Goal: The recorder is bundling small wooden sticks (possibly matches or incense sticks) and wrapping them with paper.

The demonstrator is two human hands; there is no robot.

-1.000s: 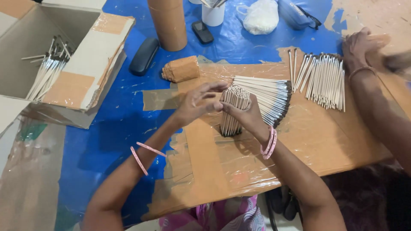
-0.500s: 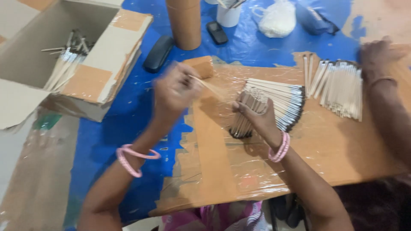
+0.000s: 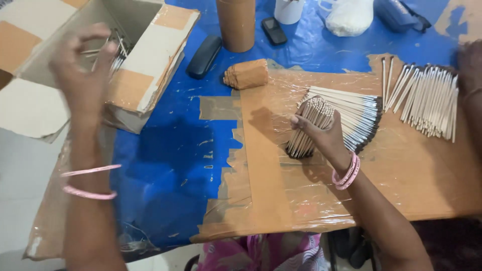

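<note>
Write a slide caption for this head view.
Right hand grips a stick bundle; left hand hovers over a cardboard box.

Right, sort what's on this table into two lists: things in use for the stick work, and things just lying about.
In use:
- bundle of sticks, gripped by the right hand
- fanned pile of sticks
- cardboard box holding sticks, left hand over it
- second stick pile

Lying about:
- brown tube
- brown paper roll
- black case
- phone
- white bag
- white cup
</note>
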